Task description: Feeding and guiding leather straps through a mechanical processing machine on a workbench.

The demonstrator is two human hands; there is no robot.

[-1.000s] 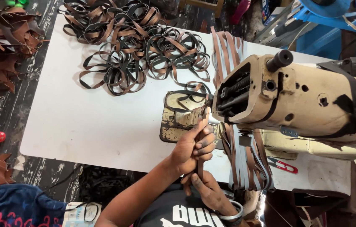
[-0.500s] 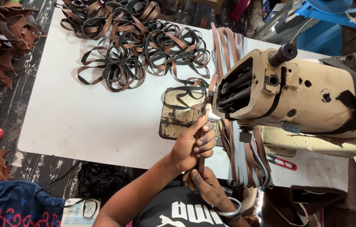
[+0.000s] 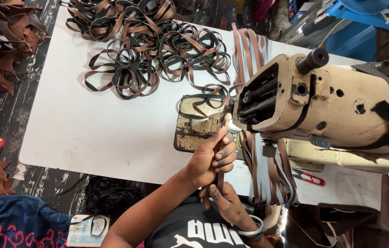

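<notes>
My left hand (image 3: 212, 156) is closed around a narrow brown leather strap (image 3: 222, 133) that runs from the needle area of a cream sewing machine (image 3: 323, 103) back toward me. My right hand (image 3: 224, 202), lower and nearer my body, pinches the same strap's trailing end. The strap passes over the machine's worn metal bed plate (image 3: 194, 133). A bundle of brown straps (image 3: 268, 170) hangs over the table edge just right of my hands.
A big tangle of looped brown and black straps (image 3: 148, 50) lies on the white table (image 3: 88, 124) at the back. Leather scraps (image 3: 1, 41) pile up at far left. Red-handled snips (image 3: 311, 178) lie beneath the machine. A blue cloth (image 3: 15, 222) sits at lower left.
The view has shifted slightly. My left hand has slid a little nearer along the strap, away from the machine's needle; my right hand stays below it on the strap.
</notes>
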